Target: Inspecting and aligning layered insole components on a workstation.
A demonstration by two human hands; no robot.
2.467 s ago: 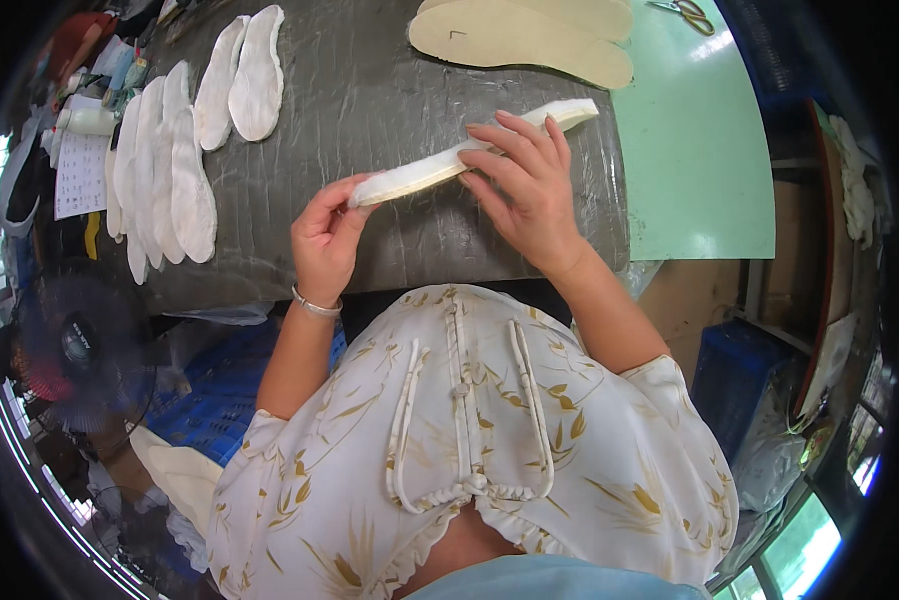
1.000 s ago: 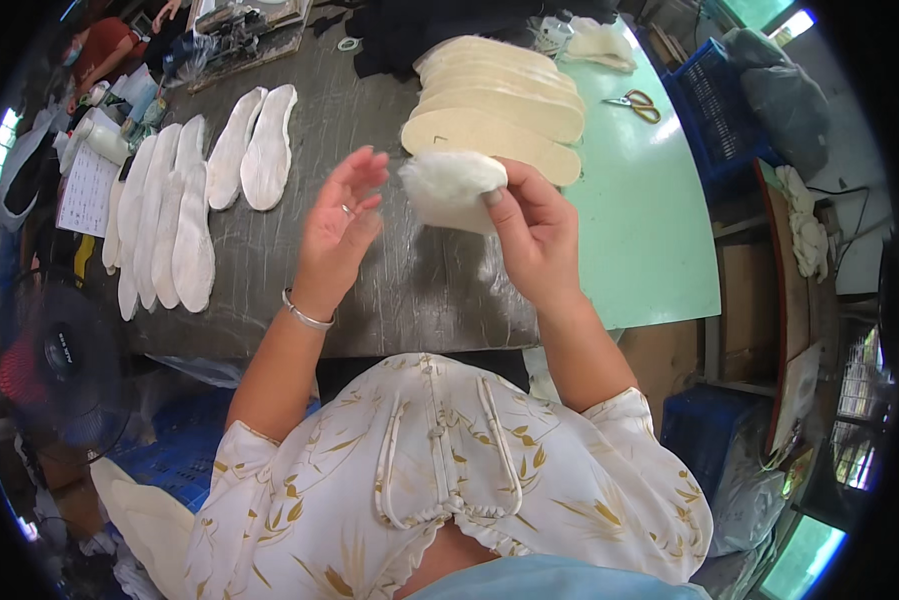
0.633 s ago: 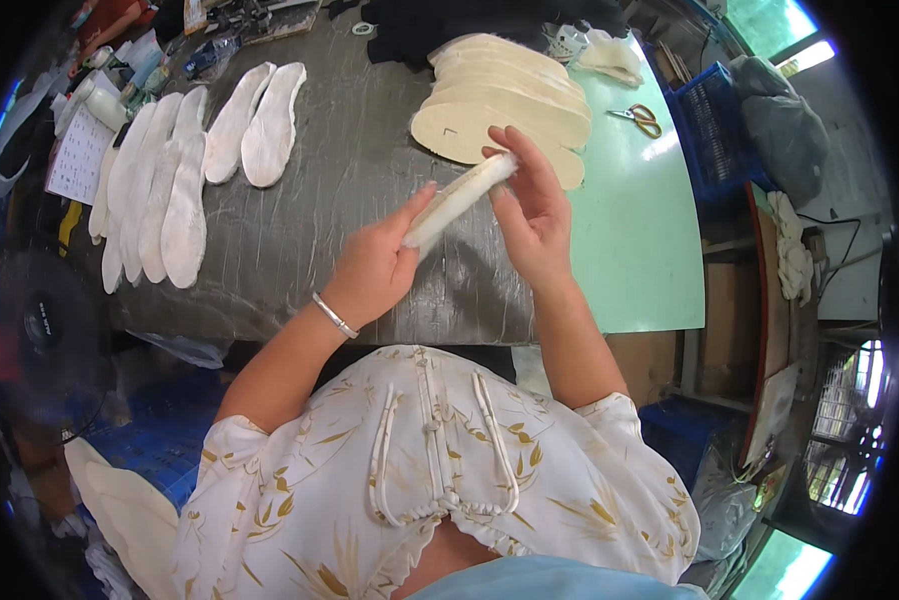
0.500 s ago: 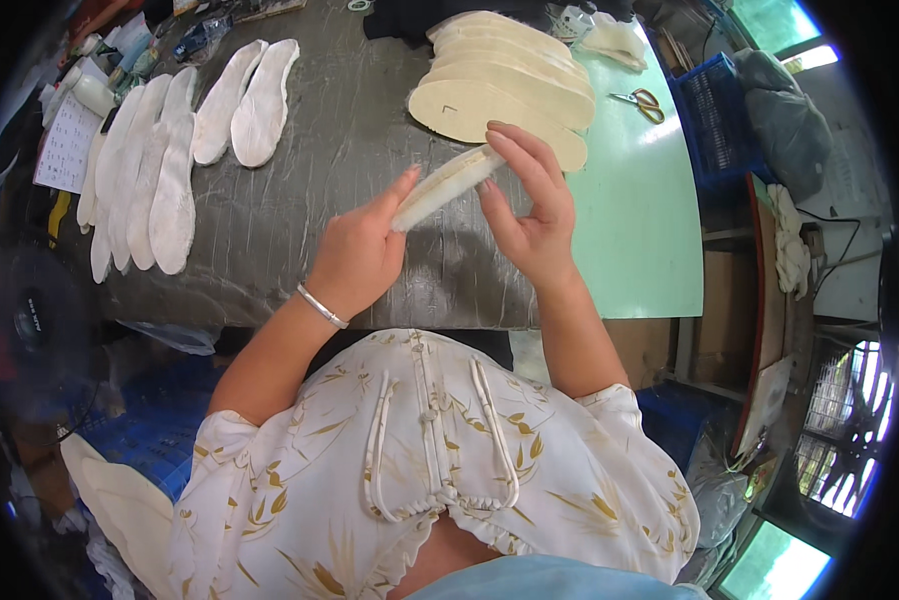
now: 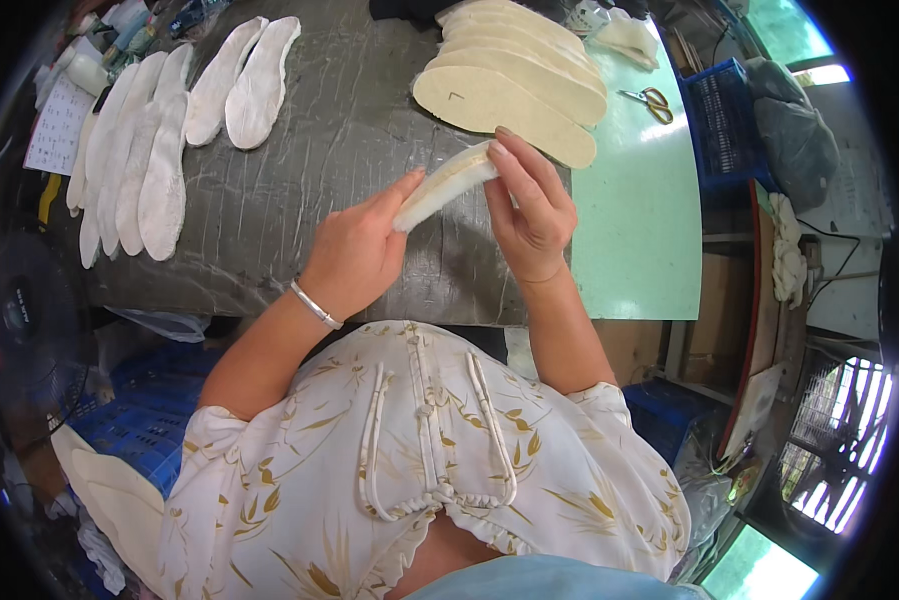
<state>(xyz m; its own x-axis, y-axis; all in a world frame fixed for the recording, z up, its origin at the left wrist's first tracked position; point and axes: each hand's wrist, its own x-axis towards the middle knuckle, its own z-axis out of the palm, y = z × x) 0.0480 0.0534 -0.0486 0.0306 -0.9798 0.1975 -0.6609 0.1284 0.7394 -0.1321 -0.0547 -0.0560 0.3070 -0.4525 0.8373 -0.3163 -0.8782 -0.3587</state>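
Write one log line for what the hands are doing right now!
left hand: holds insole | right hand: pinches insole | stack: beyond, on table

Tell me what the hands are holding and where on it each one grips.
A white fleecy insole, held between both: the left hand at its lower-left end, the right hand with fingers over its upper-right end.

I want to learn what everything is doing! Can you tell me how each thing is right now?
fluffy white insole: held up off the table, folded lengthwise
left hand: gripping its lower end
right hand: pinching its upper end
cream insole stack: lying flat, overlapping
white insoles: laid flat in a row
scissors: lying on the green table
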